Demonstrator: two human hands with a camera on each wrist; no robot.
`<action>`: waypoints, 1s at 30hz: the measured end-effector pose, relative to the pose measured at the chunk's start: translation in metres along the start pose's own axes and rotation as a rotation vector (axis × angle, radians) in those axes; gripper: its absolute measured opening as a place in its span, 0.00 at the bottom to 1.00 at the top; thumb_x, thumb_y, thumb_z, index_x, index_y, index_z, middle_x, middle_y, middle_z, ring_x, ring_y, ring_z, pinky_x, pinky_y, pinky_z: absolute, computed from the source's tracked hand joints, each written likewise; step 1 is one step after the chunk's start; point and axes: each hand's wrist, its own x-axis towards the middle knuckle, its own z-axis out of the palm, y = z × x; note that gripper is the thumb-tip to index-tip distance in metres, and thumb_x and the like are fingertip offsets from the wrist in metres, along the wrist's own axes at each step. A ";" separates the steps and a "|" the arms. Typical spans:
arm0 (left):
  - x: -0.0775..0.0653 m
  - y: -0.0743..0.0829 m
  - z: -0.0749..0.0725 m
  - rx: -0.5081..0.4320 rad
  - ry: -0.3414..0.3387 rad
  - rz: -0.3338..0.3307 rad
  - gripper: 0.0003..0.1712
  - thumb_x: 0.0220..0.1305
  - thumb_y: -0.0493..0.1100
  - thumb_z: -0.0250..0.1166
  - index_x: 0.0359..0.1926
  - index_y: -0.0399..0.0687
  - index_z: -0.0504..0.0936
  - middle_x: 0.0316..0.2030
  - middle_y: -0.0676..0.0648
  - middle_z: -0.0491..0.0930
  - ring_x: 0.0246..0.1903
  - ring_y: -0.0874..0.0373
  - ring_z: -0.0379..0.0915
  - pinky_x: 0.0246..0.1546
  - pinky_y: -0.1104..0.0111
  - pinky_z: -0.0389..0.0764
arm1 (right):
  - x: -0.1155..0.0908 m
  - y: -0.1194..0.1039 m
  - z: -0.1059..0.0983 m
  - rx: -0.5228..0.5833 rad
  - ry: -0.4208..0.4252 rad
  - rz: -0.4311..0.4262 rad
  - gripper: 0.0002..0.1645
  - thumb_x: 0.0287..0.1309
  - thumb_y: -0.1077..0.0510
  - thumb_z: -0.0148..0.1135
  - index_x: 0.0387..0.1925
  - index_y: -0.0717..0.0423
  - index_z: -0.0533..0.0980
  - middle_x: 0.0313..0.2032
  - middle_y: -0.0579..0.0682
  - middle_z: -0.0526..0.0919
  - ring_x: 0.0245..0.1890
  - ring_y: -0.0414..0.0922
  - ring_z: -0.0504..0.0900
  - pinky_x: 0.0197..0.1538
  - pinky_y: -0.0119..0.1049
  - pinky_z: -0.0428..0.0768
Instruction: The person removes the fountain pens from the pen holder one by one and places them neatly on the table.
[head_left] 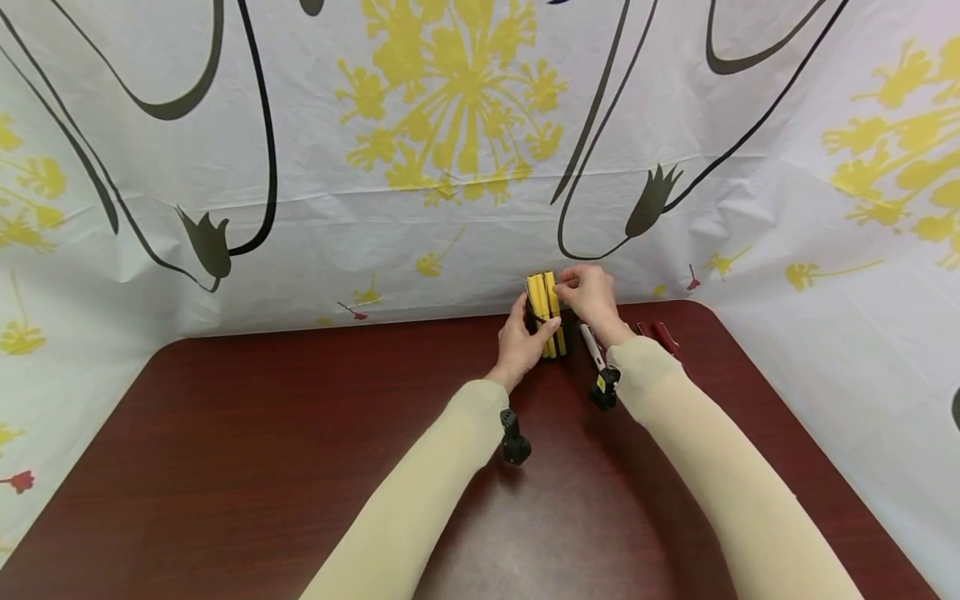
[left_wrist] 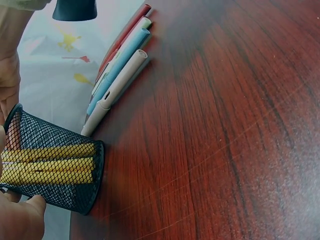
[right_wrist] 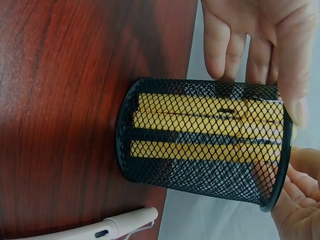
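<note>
A black mesh pen holder (right_wrist: 200,175) stands upright near the table's back edge, with several yellow pens (head_left: 542,293) upright inside it. My left hand (head_left: 522,340) holds the holder from the left. In the right wrist view, the left thumb lies along its side near the rim, with the other fingers beyond. My right hand (head_left: 588,296) is at the rim on the right, fingers bent close to the pens' upper ends. Whether those fingertips pinch a pen, the rim or nothing is hidden.
Right of the holder lie a pale pinkish pen (left_wrist: 120,82), a blue pen (left_wrist: 120,65), a light green-tipped pen (left_wrist: 142,23) and red pens (head_left: 663,336). Behind the dark red wooden table (head_left: 300,450) hangs a white flowered sheet (head_left: 315,167).
</note>
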 end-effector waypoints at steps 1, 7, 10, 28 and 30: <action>0.000 0.000 0.000 0.000 -0.002 -0.001 0.42 0.65 0.52 0.60 0.73 0.50 0.50 0.69 0.42 0.58 0.67 0.49 0.56 0.62 0.57 0.67 | 0.001 0.000 0.001 -0.015 -0.003 0.004 0.15 0.60 0.62 0.60 0.46 0.67 0.79 0.42 0.63 0.83 0.41 0.55 0.83 0.44 0.47 0.80; 0.000 -0.001 0.000 0.005 -0.003 -0.014 0.42 0.65 0.52 0.60 0.74 0.51 0.50 0.70 0.43 0.57 0.67 0.49 0.56 0.62 0.57 0.67 | 0.004 -0.002 0.007 -0.066 -0.019 0.034 0.14 0.60 0.60 0.61 0.45 0.65 0.79 0.43 0.61 0.83 0.42 0.55 0.82 0.44 0.46 0.80; 0.000 -0.001 0.000 0.002 0.001 -0.018 0.42 0.65 0.52 0.60 0.74 0.51 0.50 0.70 0.42 0.57 0.67 0.49 0.57 0.62 0.57 0.67 | 0.005 -0.003 0.011 -0.076 -0.013 0.022 0.14 0.60 0.61 0.61 0.45 0.66 0.80 0.42 0.62 0.84 0.41 0.55 0.82 0.43 0.46 0.80; 0.000 -0.001 0.001 0.009 0.010 -0.008 0.42 0.66 0.51 0.60 0.73 0.49 0.50 0.70 0.42 0.57 0.68 0.51 0.55 0.63 0.58 0.66 | 0.003 -0.005 0.018 -0.125 0.015 -0.013 0.11 0.61 0.61 0.59 0.40 0.66 0.78 0.39 0.62 0.83 0.39 0.56 0.81 0.42 0.47 0.79; 0.000 0.000 0.002 0.013 0.005 -0.011 0.42 0.66 0.51 0.60 0.74 0.49 0.49 0.70 0.43 0.56 0.68 0.51 0.54 0.63 0.58 0.66 | 0.002 -0.005 0.018 -0.123 0.013 -0.010 0.10 0.62 0.61 0.58 0.40 0.66 0.78 0.39 0.62 0.83 0.38 0.56 0.81 0.41 0.47 0.79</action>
